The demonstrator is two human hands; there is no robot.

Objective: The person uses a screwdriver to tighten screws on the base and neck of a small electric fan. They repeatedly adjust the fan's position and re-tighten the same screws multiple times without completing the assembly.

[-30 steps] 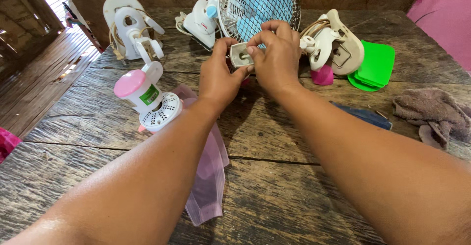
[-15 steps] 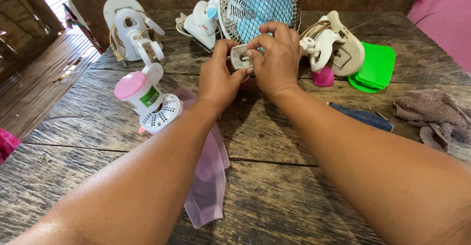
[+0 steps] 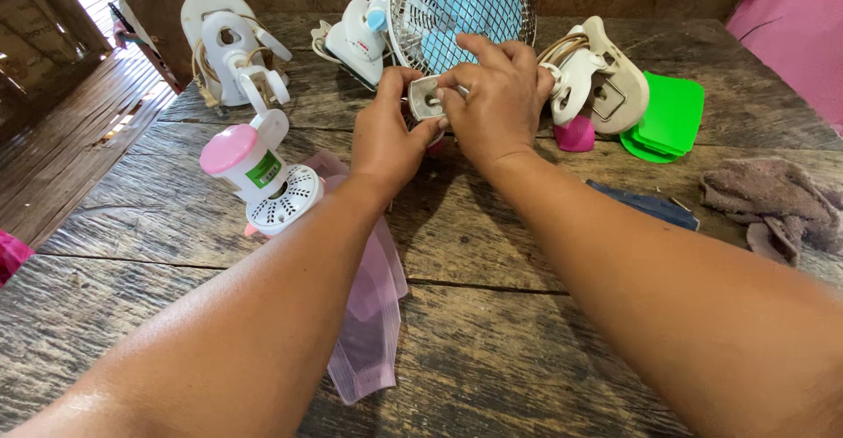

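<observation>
Both hands meet over the middle of a worn wooden table (image 3: 492,333). My left hand (image 3: 386,135) and my right hand (image 3: 496,96) together grip a small whitish plastic fan part (image 3: 428,98) with two slots in its face. Just behind it stands a fan head, a wire grille with blue blades (image 3: 457,3). A pink piece shows faintly under my hands; what it is cannot be told.
A white motor housing with a pink cap (image 3: 250,161) stands at left, translucent pink blades (image 3: 373,315) lying beneath my left arm. White fan bases (image 3: 233,47), (image 3: 356,39), (image 3: 597,74), green plastic pieces (image 3: 667,118), a dark blue tool (image 3: 645,204) and a brown rag (image 3: 773,201) surround them.
My hands have shifted their grip slightly on the small whitish part, turning it so its slotted face shows more. Nothing else on the table has moved.
</observation>
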